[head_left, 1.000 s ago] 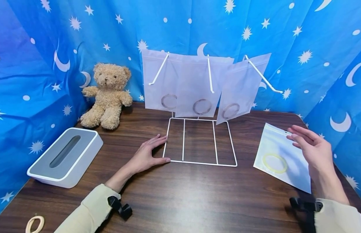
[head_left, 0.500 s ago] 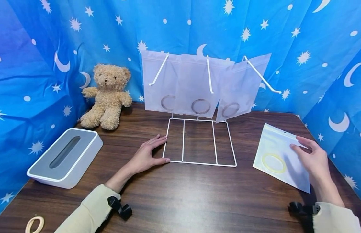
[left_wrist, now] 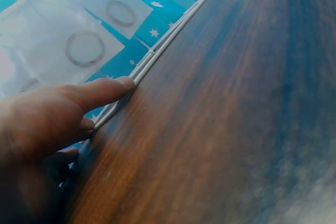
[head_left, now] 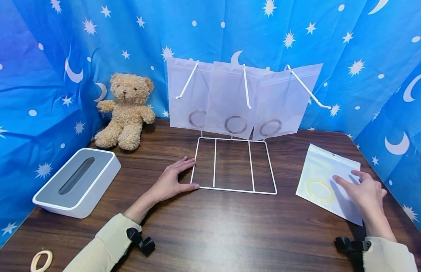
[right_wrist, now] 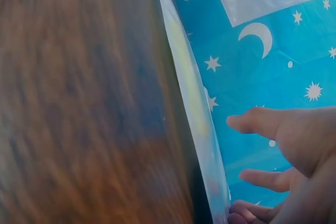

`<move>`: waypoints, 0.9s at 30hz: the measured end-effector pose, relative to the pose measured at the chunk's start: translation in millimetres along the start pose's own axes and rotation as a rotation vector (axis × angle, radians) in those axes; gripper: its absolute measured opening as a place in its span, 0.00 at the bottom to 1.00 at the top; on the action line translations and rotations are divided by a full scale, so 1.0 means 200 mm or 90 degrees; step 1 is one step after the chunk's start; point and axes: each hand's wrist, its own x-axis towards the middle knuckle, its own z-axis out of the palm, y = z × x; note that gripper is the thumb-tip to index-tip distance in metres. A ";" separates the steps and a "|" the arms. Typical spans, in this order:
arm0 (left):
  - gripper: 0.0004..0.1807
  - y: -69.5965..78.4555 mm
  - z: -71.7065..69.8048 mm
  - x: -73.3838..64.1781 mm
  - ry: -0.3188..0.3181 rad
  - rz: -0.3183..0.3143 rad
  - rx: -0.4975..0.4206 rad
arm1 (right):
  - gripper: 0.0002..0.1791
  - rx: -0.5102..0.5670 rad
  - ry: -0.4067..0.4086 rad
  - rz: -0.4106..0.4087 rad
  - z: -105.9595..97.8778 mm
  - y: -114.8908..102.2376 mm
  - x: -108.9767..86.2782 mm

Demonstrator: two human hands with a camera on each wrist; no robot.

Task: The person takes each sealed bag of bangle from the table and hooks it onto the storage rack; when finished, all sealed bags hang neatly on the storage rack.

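My left hand [head_left: 171, 180] rests at the front left corner of a white wire display rack [head_left: 230, 190], its thumb on the front bar and fingers by the side bar. In the left wrist view the thumb of that hand [left_wrist: 47, 114] lies along the bar. Over a white zip bag [head_left: 307, 170] on the table hovers my right hand [head_left: 364, 192], thumb and fingers apart. A pale yellow ring [head_left: 317, 181] shows through this bag. The right wrist view has the hand [right_wrist: 299, 145] holding nothing, just above the bag's edge [right_wrist: 197, 103].
Three whitish bags hang from the rack's hooks: left [head_left: 183, 107], middle [head_left: 227, 98] and right [head_left: 281, 100], each with a brownish ring inside. A teddy bear [head_left: 125, 109], a tissue box [head_left: 98, 181] and a beige loop [head_left: 35, 260] stand or lie at left.
My right hand has come down and nearer over the bag, its fingers spreading. On the rack, the right hanging bag has swung to face more forward. My left hand stays put.
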 end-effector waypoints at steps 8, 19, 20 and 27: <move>0.44 0.00 0.00 0.00 -0.001 -0.002 -0.004 | 0.54 -0.041 0.011 0.022 0.01 0.01 0.02; 0.44 0.00 0.00 0.00 -0.001 -0.001 -0.004 | 0.52 -0.030 0.029 0.017 0.02 0.01 0.00; 0.44 0.00 0.00 0.00 0.000 0.000 -0.005 | 0.50 -0.020 0.035 0.010 0.02 0.02 0.00; 0.44 0.01 0.00 0.00 0.002 0.007 -0.002 | 0.38 0.108 0.057 0.033 0.00 0.04 -0.01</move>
